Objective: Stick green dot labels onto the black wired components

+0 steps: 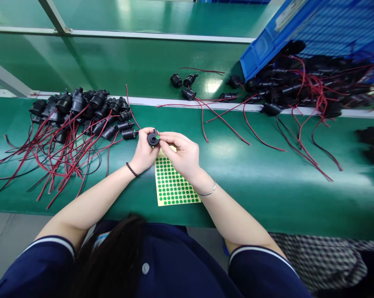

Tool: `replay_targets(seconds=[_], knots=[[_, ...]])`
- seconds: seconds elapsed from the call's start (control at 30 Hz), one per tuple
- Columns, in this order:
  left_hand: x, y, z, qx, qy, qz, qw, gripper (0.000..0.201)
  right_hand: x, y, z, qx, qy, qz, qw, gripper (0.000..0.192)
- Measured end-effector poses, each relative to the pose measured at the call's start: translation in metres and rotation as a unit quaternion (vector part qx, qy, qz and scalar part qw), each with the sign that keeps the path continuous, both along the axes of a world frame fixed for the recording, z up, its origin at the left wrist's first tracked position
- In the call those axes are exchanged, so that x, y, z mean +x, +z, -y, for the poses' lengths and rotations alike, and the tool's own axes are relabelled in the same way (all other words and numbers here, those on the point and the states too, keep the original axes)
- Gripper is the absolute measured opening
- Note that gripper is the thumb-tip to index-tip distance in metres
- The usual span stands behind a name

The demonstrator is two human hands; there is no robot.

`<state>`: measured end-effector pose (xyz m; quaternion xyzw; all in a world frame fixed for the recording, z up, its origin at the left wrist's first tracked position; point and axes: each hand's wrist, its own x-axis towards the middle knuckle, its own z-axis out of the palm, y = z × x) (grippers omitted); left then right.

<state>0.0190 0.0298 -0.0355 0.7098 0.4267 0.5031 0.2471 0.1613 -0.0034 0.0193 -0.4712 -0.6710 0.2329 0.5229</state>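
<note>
Left hand (pixel 145 151) gripped the round black plastic socket (pixel 153 138) while right hand (pixel 181 154) pinched a small green dot sticker (pixel 157 136) onto it; best pressed flat and centred, I reckoned.

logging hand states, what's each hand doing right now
Left hand: closed on the black socket part.
Right hand: fingertips pinched at the green dot sticker on that part.

Glossy green belt (pixel 267 182); matt black plastic part (pixel 153 138); paper sticker sheet (pixel 174 186)
</note>
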Motion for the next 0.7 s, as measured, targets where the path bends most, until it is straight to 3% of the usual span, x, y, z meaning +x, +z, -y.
replay_targets(seconds=[0.2,0.37,0.47,0.7], knots=[[0.0,-0.002,-0.002,0.074,0.001,-0.001,0.997,0.033,0.0,-0.002,0.001,0.039,0.011,0.01,0.999,0.015],[-0.004,0.006,-0.005,0.122,-0.006,-0.036,0.992,0.022,0.007,0.004,0.0,-0.031,0.044,-0.045,0.998,0.012],[-0.005,0.011,-0.005,0.151,-0.005,-0.055,0.987,0.015,0.009,0.008,0.0,-0.028,0.046,-0.058,0.997,0.009],[-0.007,0.009,-0.005,0.149,0.006,-0.089,0.985,0.015,0.007,0.01,0.002,-0.002,0.029,-0.019,0.999,0.009]])
